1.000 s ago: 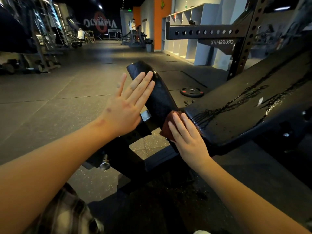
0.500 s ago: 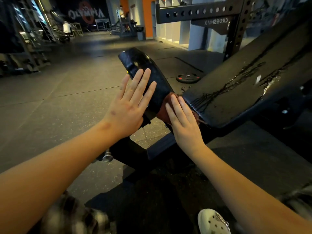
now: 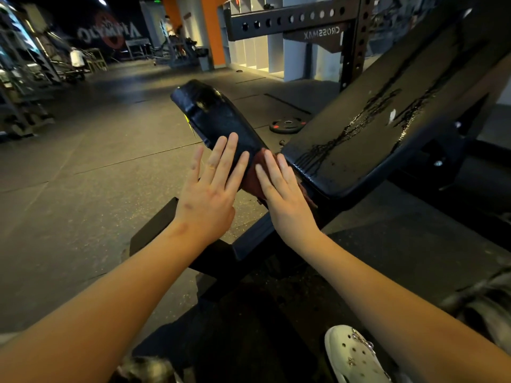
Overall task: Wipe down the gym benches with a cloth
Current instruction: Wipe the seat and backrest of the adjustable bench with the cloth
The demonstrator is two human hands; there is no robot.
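Both hands lie flat, fingers straight — left hand (image 3: 210,194) on the black seat pad (image 3: 218,117), gripping nothing. Right hand (image 3: 284,197) presses a reddish-brown cloth (image 3: 255,179) (mostly hidden) beside the wet backrest pad (image 3: 387,114).

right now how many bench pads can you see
2. The seat pad tilts up at centre, left hand on it; the wet back pad slopes up on the right, right hand pressing a cloth where they meet. More may be out of view.

Bare forearms (image 3: 96,308), a white perforated clog (image 3: 356,357) with charms, and plaid clothing (image 3: 481,305).
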